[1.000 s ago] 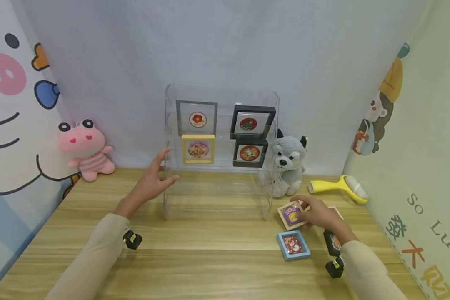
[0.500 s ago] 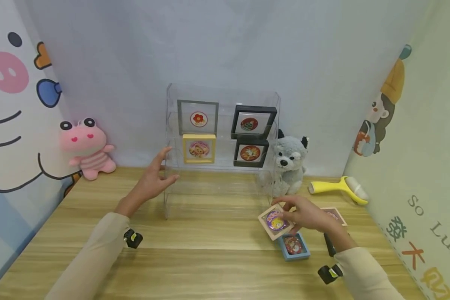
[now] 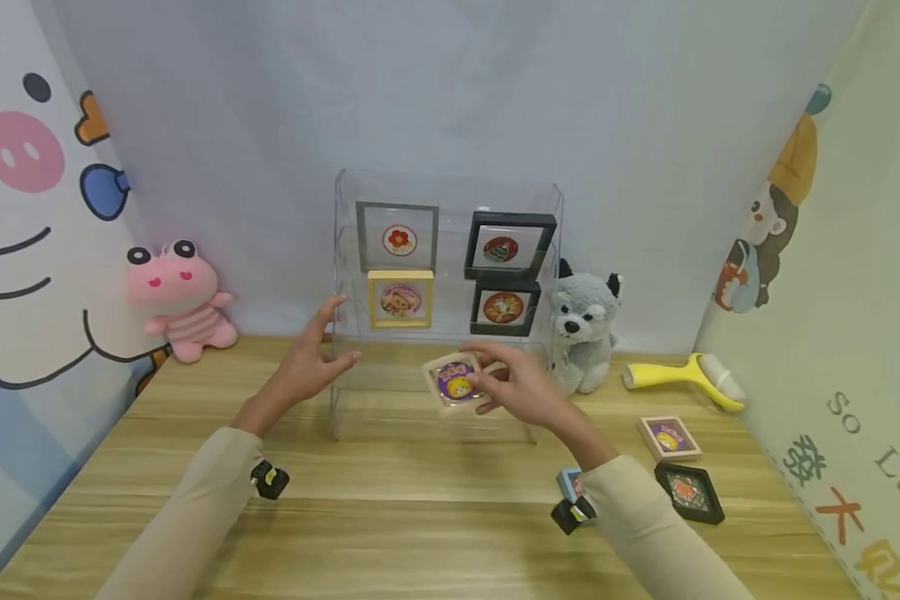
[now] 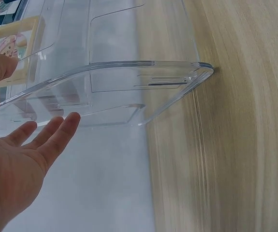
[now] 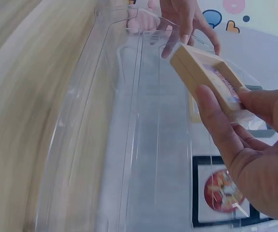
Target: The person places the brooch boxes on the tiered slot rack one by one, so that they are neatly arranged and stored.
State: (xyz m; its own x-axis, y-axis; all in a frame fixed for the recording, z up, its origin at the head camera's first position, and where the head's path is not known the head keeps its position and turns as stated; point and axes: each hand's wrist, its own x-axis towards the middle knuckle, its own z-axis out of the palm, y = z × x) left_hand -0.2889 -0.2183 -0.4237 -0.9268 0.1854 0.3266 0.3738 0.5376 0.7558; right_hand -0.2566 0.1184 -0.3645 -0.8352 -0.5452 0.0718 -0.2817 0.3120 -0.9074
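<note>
The right hand pinches a pale frame by one end, thumb and fingers on its two faces, and holds it tilted in front of the lower tiers of the clear stand. With the far end unsupported, the frame could swivel in the pinch or slip if a corner snagged. The likeliest snag is a transparent lip, which is hard to make out; whether the frame touches one cannot be told.

The left hand is spread, thumb and fingers to either side of the stand's side panel; firm contact is not clear. A hard push might therefore make the stand slide or rock. Any jolt could shift the yellow frame and the lower black frame, both seated just above the held one.

Further out, the right sleeve passes beside the blue frame on the tabletop, with the wrist camera partly covering it from view; a dropped forearm might nudge it.
</note>
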